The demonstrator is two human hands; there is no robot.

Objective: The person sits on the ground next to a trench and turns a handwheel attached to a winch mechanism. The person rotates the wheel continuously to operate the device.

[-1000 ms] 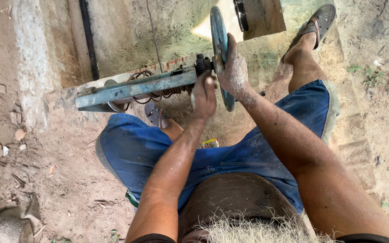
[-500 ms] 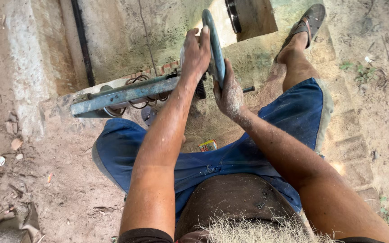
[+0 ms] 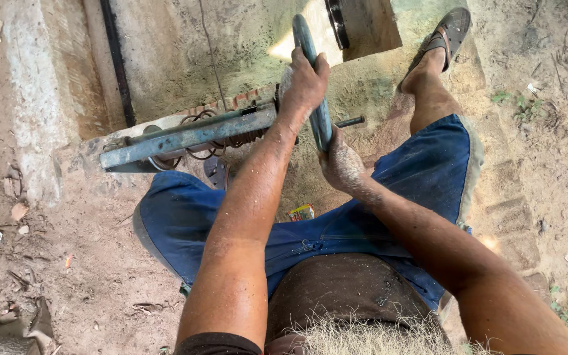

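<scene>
Gripping a round metal wheel [image 3: 310, 72] with both hands, a seated person works over bare, dusty ground. Fingers of the left hand [image 3: 304, 82] are curled tight over the wheel's upper rim, while the right hand [image 3: 340, 164] is closed around its lower edge, the palm pressed to the metal. Seen edge-on, the wheel stands upright at the end of a long blue-grey metal bar [image 3: 189, 138], which runs off to the left and ends near a pale concrete kerb [image 3: 41, 118]. Coiled wire springs [image 3: 225, 141] sit just under the bar, and a thin rod [image 3: 350, 121] juts out from the wheel's far side. Both forearms are dusted with grit. Blue denim shorts [image 3: 336, 230] cover the person's spread legs, and the right foot, in a dark sandal [image 3: 451, 29], rests on the dirt well beyond the wheel. A small colourful wrapper [image 3: 302, 212] lies on the ground between the thighs.
</scene>
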